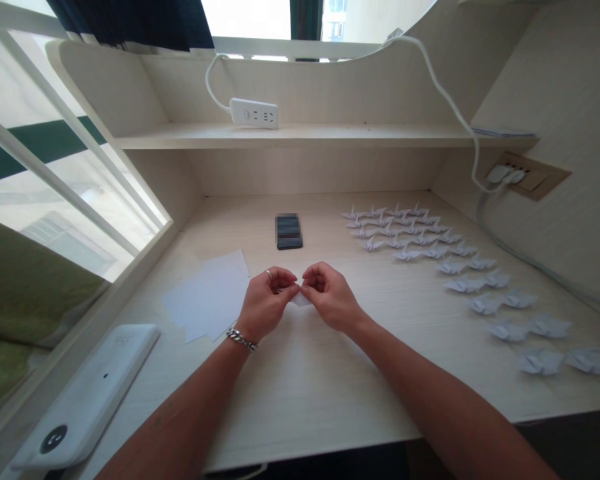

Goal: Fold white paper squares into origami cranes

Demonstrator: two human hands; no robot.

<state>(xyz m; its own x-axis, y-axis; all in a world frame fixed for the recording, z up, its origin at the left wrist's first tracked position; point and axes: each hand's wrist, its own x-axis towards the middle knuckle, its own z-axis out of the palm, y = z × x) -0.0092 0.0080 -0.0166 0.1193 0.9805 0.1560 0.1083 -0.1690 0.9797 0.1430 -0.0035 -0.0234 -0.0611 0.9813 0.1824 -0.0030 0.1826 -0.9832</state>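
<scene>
Between my two hands, over the middle of the desk, is a small folded piece of white paper (301, 301). My left hand (267, 300), with a ring and a chain bracelet, pinches its left side between thumb and fingers. On the other side my right hand (330, 293) pinches it the same way. The fingers hide most of the paper, so its exact folded form cannot be made out. Several sheets of white paper (205, 297) lie flat and overlapping just left of my left hand. Rows of folded white paper cranes (410, 233) stand to the right.
A dark phone (289, 231) lies beyond my hands. At the left edge rests a long white device (87, 393). A white power strip (254, 113) sits on the shelf (320, 137), and a white cable (450, 97) runs to the wall socket (535, 177) on the right.
</scene>
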